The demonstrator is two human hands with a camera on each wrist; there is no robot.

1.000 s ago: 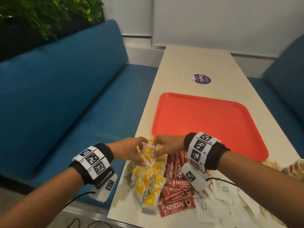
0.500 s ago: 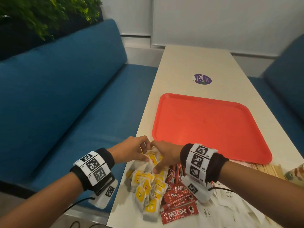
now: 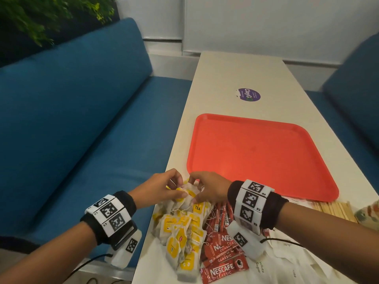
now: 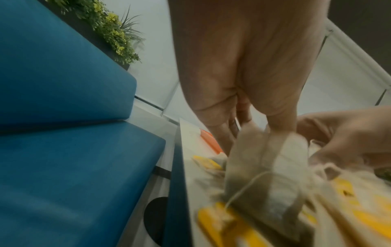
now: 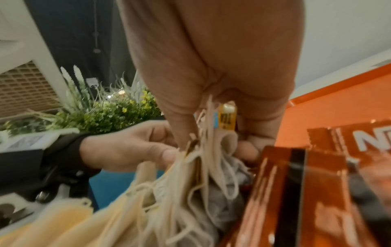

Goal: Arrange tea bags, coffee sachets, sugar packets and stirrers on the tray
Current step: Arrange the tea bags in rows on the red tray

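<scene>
A heap of tea bags (image 3: 182, 234) with yellow tags lies at the table's near left corner. My left hand (image 3: 164, 188) and right hand (image 3: 207, 188) meet over its far end, each pinching tea bags (image 4: 266, 168) lifted from the heap; strings and a yellow tag (image 5: 226, 117) hang between my right fingers. Red coffee sachets (image 3: 223, 267) lie to the right of the heap, partly under my right wrist. White sugar packets (image 3: 287, 261) lie further right. Wooden stirrers (image 3: 332, 210) lie beside the empty red tray (image 3: 256, 156).
A blue bench (image 3: 82, 124) runs along the table's left edge, another blue seat (image 3: 352, 99) on the right. A purple sticker (image 3: 249, 94) marks the table beyond the tray. A patterned cup (image 3: 369, 214) stands at the right edge. Plants (image 3: 41, 15) top the left backrest.
Both hands have drawn together and risen a little over the far end of the heap, gathering tea bags between their fingers. The head view has shifted slightly.
</scene>
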